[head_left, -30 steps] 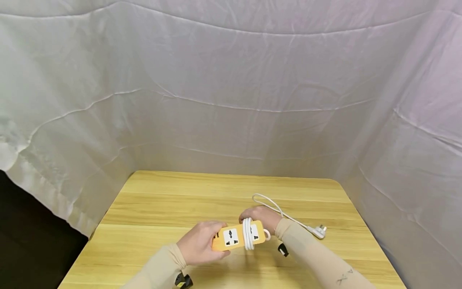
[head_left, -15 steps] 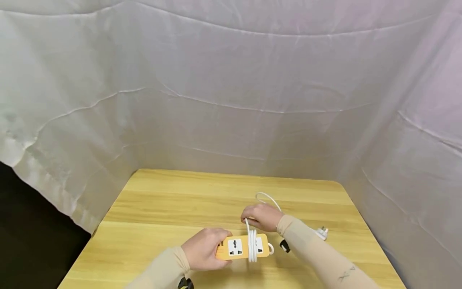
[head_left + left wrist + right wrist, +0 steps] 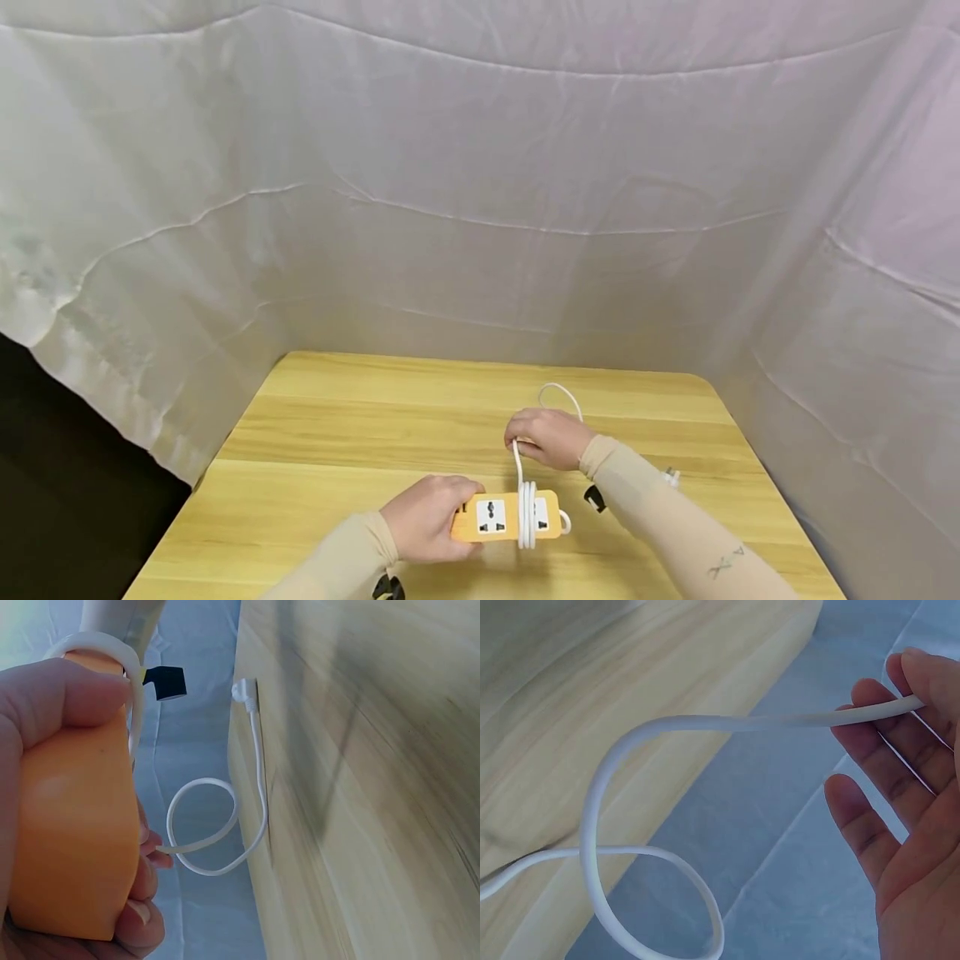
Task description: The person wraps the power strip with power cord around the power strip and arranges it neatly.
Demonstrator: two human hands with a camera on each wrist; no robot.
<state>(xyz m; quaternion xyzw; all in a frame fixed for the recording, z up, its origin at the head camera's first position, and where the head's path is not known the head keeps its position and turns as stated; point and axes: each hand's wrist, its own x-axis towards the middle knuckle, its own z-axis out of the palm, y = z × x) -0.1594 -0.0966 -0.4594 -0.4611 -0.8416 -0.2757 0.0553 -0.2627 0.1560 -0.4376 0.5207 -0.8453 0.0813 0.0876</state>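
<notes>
My left hand (image 3: 431, 518) grips the left end of an orange power strip (image 3: 512, 505) and holds it above the table. Its white socket faces look up at the head camera. Several turns of white cord (image 3: 527, 517) wrap around the strip near its right end. Beyond the strip, my right hand (image 3: 551, 437) pinches the cord between thumb and fingers, so a length runs up from the turns. In the right wrist view the loose cord (image 3: 592, 817) curves away from the fingers in a loop. The white plug (image 3: 246, 691) lies on the table, partly behind the right forearm in the head view.
The wooden table (image 3: 337, 425) has grey cloth (image 3: 480, 275) hanging on its back and sides. A dark opening (image 3: 67, 475) shows at the left. Black wrist cameras hang under both wrists, the right one (image 3: 594, 499) close to the strip's right end.
The right hand has come out from behind the strip and moved up and away, drawing a length of cord taut. The strip has shifted slightly right and nearer, and turned more level.
</notes>
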